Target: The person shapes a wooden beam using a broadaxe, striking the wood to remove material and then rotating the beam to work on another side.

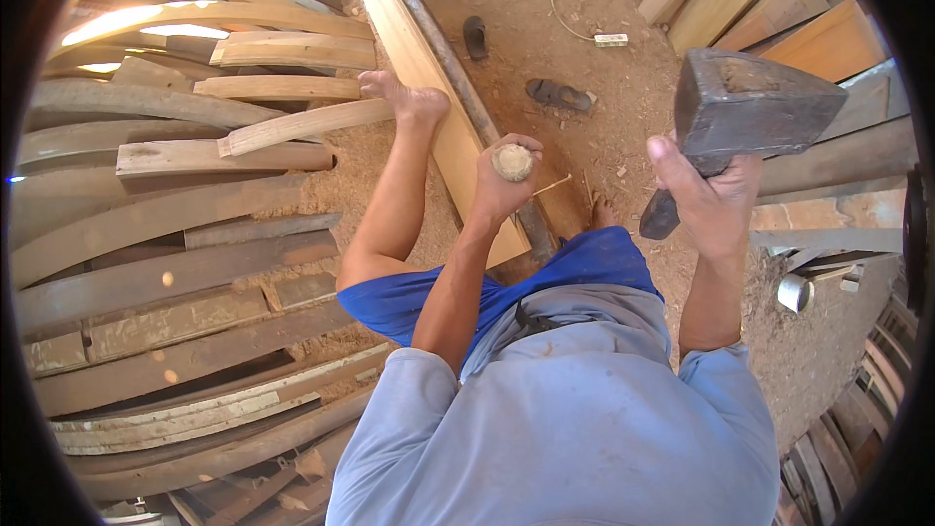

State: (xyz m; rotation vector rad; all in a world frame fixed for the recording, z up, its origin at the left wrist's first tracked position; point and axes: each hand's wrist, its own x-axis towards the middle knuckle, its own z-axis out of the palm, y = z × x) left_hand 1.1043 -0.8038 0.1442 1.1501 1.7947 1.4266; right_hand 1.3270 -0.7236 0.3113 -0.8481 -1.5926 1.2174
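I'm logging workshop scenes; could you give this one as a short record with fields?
Left hand: closed around a pale round-topped handle
Handle's lower end: hidden
Right hand: gripping a dark block-headed mallet
Near left hand: pale plank
Floor: dark sandals, white power strip
Left side: many curved timbers

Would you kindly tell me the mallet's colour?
The mallet is dark greyish brown, best seen in the head view.

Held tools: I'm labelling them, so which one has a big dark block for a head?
The mallet in the right hand; the tool in the left hand shows a pale, round end.
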